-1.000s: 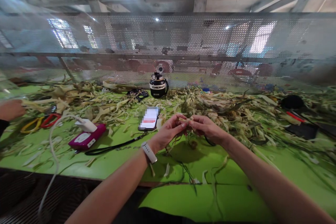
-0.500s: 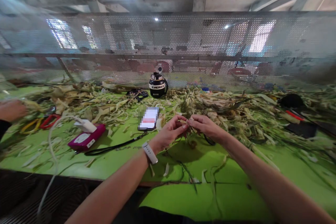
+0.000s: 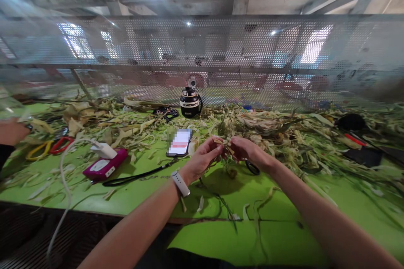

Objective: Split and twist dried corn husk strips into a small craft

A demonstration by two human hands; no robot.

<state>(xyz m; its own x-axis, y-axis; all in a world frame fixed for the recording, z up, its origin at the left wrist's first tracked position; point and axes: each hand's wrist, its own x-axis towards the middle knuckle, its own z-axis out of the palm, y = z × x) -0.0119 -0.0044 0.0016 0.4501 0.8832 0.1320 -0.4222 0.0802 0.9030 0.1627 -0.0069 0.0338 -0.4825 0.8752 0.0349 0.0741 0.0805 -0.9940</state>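
Observation:
Over the green table, my left hand (image 3: 206, 155), with a pale watch strap on its wrist, is closed in a pinch on a thin pale strip of corn husk (image 3: 218, 141). Close beside it, my right hand (image 3: 248, 150) has its fingers curled and pressed together at the husk pieces between the hands; its fingertips are partly hidden. Below the hands hang thin, fibrous ends. A black scissor-like loop (image 3: 253, 167) lies under my right hand. Left of my hands lies a phone (image 3: 179, 143) with a lit screen.
Heaps of dry husk (image 3: 268, 124) spread across the green table (image 3: 151, 197). A black jug (image 3: 190, 105) stands near the perforated screen (image 3: 221, 50). At left are a magenta power block (image 3: 104, 168) with a white plug, red-handled scissors (image 3: 62, 145), and another person's hand (image 3: 12, 131).
My fingertips have parted slightly, and my right hand has turned and curled more. The pale strip now shows at my left fingertips. The other person's hand shifted a little left.

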